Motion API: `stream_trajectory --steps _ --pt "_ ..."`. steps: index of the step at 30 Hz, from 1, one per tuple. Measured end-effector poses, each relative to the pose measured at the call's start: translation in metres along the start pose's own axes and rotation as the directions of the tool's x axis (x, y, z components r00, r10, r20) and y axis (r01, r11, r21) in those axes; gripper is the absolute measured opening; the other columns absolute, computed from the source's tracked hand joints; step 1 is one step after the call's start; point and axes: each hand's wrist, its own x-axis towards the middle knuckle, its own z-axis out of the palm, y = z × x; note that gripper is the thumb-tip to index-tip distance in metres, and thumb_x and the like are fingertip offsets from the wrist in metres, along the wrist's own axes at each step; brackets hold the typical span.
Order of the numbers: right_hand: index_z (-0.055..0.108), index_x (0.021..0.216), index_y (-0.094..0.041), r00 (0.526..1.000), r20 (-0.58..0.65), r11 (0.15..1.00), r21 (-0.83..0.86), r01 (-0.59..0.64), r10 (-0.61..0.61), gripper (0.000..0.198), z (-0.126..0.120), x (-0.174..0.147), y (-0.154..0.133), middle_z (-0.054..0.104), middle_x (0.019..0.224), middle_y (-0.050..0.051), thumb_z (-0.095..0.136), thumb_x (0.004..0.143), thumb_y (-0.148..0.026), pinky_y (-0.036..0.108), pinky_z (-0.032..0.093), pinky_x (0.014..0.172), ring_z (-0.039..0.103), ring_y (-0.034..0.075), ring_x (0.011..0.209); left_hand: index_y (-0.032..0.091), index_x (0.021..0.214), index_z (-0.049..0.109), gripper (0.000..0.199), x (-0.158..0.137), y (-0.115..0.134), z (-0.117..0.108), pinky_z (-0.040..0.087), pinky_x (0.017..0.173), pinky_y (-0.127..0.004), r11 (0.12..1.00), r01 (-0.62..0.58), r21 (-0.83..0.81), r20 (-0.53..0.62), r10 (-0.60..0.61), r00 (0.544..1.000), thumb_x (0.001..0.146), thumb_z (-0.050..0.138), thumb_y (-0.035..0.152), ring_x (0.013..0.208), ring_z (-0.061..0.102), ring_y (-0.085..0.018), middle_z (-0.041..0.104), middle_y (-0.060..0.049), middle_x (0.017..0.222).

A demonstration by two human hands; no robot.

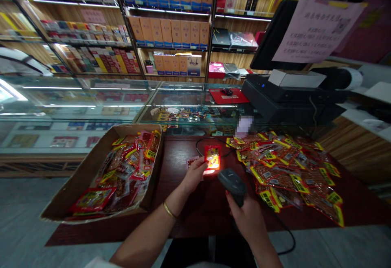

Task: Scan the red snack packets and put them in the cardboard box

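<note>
My left hand [196, 174] pinches a small red and yellow snack packet [213, 157] by its left edge, just above the dark wooden counter [180, 148]. A bright red light falls on the packet. In my right hand [248, 215] is a black barcode scanner [232, 181], its head pointed toward the packet. Partly behind my left hand, another small packet [192, 161] lies on the counter. On the left, an open cardboard box [65, 192] contains several packets. A spread-out pile of red and yellow snack packets [287, 166] covers the counter at the right.
A cable [288, 229] trails from the scanner at lower right. Behind the counter stand glass display cases [116, 97] and shelves of boxes [171, 31]. A monitor [273, 36] with paper on it, a dark cash drawer [284, 101] and a red mouse pad [240, 97] sit at the back right.
</note>
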Motion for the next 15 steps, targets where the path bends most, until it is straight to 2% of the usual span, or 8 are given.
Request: stream_trajectory --steps 5,9,11,13,15 --pt "0.07 0.074 -0.025 1.0 -0.002 0.997 0.065 -0.028 0.029 0.043 -0.004 -0.002 -0.004 0.073 0.06 0.009 0.061 0.087 -0.064 0.035 0.051 0.06 0.073 0.029 0.057 0.019 0.107 0.078 0.038 0.0 -0.002 0.001 0.06 0.084 -0.035 0.999 0.046 -0.011 0.01 -0.046 0.999 0.076 0.084 0.04 0.093 0.077 -0.026 0.082 -0.007 0.098" --pt "0.07 0.073 -0.021 0.994 0.088 0.945 0.314 -0.091 0.067 0.049 -0.007 -0.004 0.011 0.07 0.057 0.005 0.066 0.085 -0.069 0.032 0.051 0.054 0.068 0.023 0.051 0.02 0.111 0.073 0.039 0.002 -0.002 -0.003 0.061 0.078 -0.031 1.0 0.026 -0.016 -0.04 -0.026 0.999 0.078 0.083 0.039 0.092 0.078 -0.025 0.081 -0.006 0.101" --pt "0.074 0.082 -0.018 0.984 0.154 0.857 0.492 -0.155 0.089 0.053 -0.008 -0.004 0.025 0.067 0.057 0.002 0.071 0.081 -0.071 0.029 0.05 0.05 0.064 0.02 0.048 0.02 0.111 0.069 0.039 0.004 -0.003 -0.006 0.061 0.071 -0.027 1.0 0.024 0.003 -0.09 -0.023 0.996 0.078 0.084 0.034 0.087 0.078 -0.023 0.081 -0.005 0.102" --pt "0.075 0.096 -0.015 0.972 0.195 0.726 0.649 -0.226 0.128 0.06 -0.009 -0.004 0.04 0.065 0.056 -0.001 0.078 0.074 -0.071 0.027 0.048 0.047 0.061 0.017 0.046 0.02 0.11 0.066 0.039 0.007 -0.005 -0.008 0.061 0.065 -0.026 0.999 0.051 0.007 -0.113 -0.049 0.992 0.077 0.084 0.03 0.082 0.078 -0.021 0.08 -0.006 0.102" --pt "0.075 0.103 -0.015 0.963 0.219 0.587 0.764 -0.268 0.155 0.064 -0.01 -0.004 0.053 0.064 0.056 -0.003 0.084 0.069 -0.069 0.027 0.05 0.048 0.06 0.015 0.044 0.019 0.11 0.065 0.036 0.013 -0.008 -0.002 0.061 0.062 -0.025 0.996 0.086 0.01 -0.075 -0.085 0.994 0.078 0.081 0.027 0.079 0.077 -0.019 0.079 -0.007 0.102"
